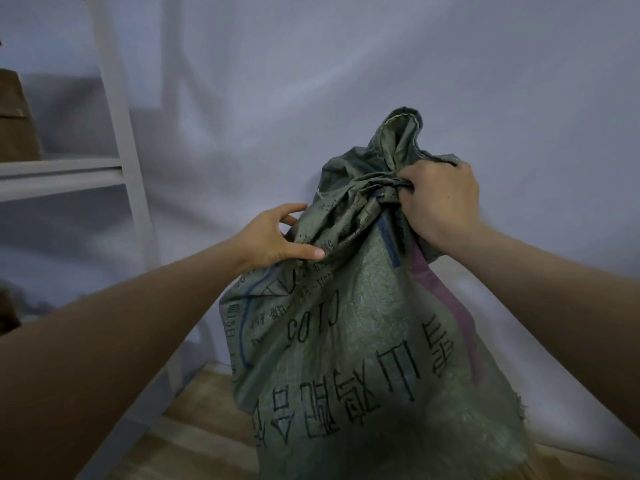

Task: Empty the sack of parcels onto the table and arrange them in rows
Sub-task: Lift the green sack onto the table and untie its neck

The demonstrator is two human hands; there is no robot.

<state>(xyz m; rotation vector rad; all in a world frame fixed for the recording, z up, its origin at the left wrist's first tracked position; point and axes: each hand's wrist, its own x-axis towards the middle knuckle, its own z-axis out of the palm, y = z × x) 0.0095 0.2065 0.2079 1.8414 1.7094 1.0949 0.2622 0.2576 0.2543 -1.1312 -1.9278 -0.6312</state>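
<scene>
A large grey-green woven sack (pixel 363 341) with black printed characters and a purple stripe stands upright in the middle of the head view, its neck bunched together at the top. My right hand (pixel 440 202) is clenched around the gathered neck. My left hand (pixel 277 237) rests against the sack's upper left side, fingers spread on the fabric, thumb lying across a fold. The parcels are hidden inside the sack. No table is in view.
A white shelving frame (pixel 117 133) stands at the left, with a brown cardboard box (pixel 15 119) on one shelf. A pale fabric backdrop (pixel 346 64) hangs behind the sack. Wooden floor (pixel 194 427) shows below.
</scene>
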